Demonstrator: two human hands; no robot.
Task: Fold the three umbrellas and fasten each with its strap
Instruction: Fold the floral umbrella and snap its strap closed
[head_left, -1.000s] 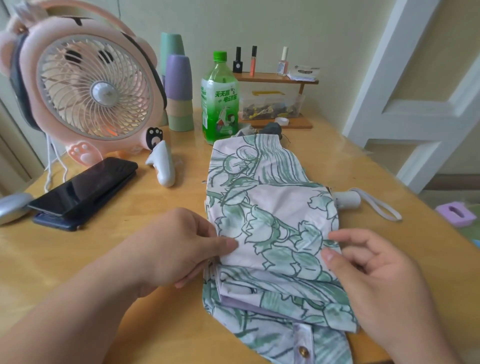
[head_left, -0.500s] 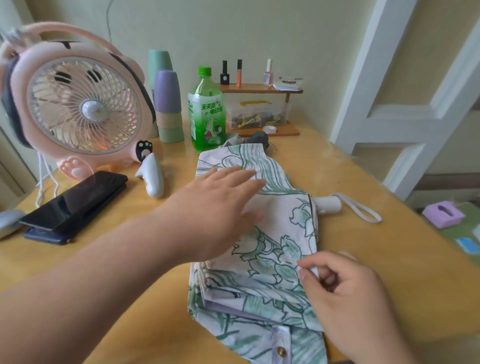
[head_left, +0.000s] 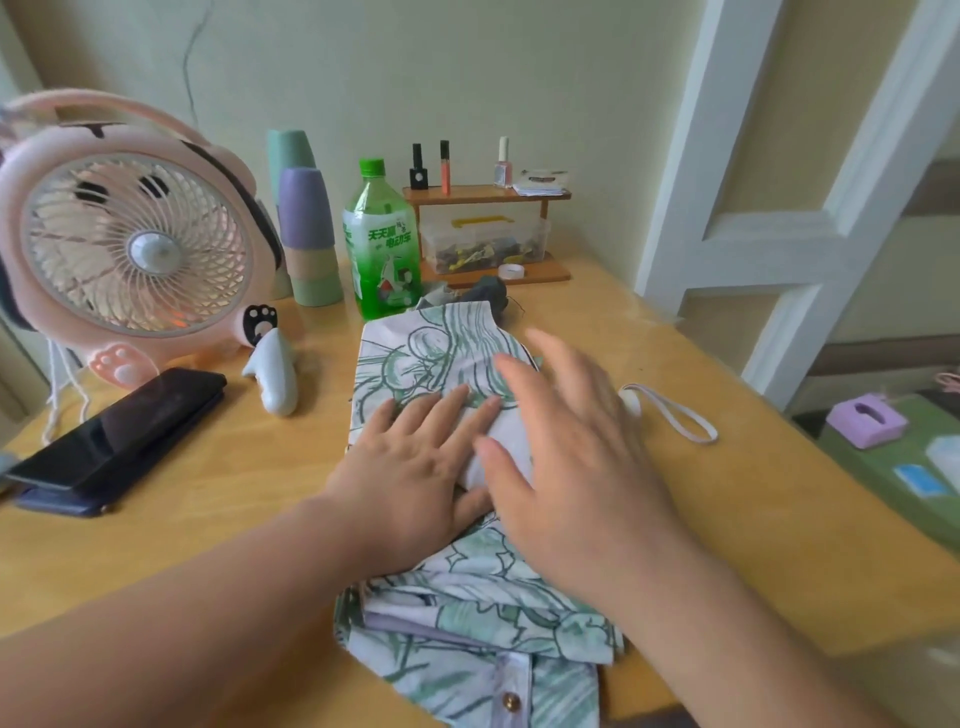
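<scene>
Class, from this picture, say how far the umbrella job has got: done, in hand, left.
Done: the floral umbrella lies collapsed, canopy gathered into flat pleats. In hand: left hand presses the fabric flat; right hand, blurred, spreads open over it. Left: rolling it and fastening the strap, which lies loose. No other umbrellas show.

Printed cloth umbrella (head_left: 441, 353); glossy wooden table (head_left: 234, 467)

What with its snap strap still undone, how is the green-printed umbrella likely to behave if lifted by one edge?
Probably floppy: the umbrella's canopy lies in loose layered folds that the left hand presses flat. It would likely spill open, since the strap lies unfastened. The wrist loop hints at a stiff handle, so one end may hang heavier.
</scene>
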